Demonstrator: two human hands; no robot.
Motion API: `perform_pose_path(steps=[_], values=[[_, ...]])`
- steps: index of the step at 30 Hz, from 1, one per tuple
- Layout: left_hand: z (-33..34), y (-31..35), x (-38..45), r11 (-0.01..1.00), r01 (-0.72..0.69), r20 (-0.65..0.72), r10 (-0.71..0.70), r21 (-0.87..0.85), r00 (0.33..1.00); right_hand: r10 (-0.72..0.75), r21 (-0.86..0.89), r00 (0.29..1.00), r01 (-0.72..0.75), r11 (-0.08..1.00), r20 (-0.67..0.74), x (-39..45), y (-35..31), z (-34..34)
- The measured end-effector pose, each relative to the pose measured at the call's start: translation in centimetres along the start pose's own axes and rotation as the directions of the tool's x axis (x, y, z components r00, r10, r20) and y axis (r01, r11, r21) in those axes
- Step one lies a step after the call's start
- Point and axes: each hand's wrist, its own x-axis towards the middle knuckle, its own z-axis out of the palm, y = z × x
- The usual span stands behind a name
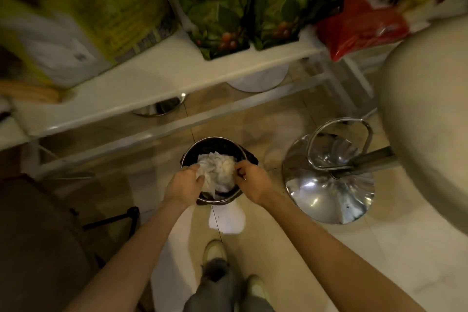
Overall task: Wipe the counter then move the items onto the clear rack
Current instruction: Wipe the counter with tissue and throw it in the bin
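A crumpled white paper wipe (218, 169) sits in the mouth of a small round metal bin (215, 144) lined with a dark bag, standing on the tiled floor. My left hand (183, 185) grips the wipe's left side. My right hand (250, 181) pinches its right side at the bin's rim. Above them runs a white counter shelf (162, 76) bearing green leaf-printed bags (222, 2), a yellow bag (101, 7) and a red plastic bag (362, 23).
A bar stool with a chrome base (329, 185) and pale seat (430, 109) stands to the right. A dark seat (38, 235) fills the lower left. A steel bowl (162, 106) and a white round object (258, 78) sit under the shelf. My feet show at the bottom.
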Motion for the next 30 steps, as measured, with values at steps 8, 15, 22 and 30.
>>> perform_pose_path(steps=[8,15,22,30], values=[[-14.7,8.8,-10.2,0.959,-0.121,0.048,0.112,0.255,0.993,-0.157,-0.317,0.986,0.167,0.933,0.057,-9.5,-11.5,-10.9],[-27.8,16.7,-20.0,0.847,-0.219,-0.099,0.302,0.485,0.948,-0.265,-0.517,0.937,0.348,0.782,0.229,-17.4,-22.6,-20.6],[-39.2,20.0,-30.7,0.839,-0.411,-0.426,0.537,0.355,0.728,-0.501,-0.504,0.836,0.540,0.674,0.225,-24.5,-32.7,-26.6],[-48.4,15.8,-36.3,0.885,-0.274,-0.799,0.460,0.377,0.388,-0.788,-0.428,0.606,0.744,0.513,0.107,-28.5,-44.5,-28.6]])
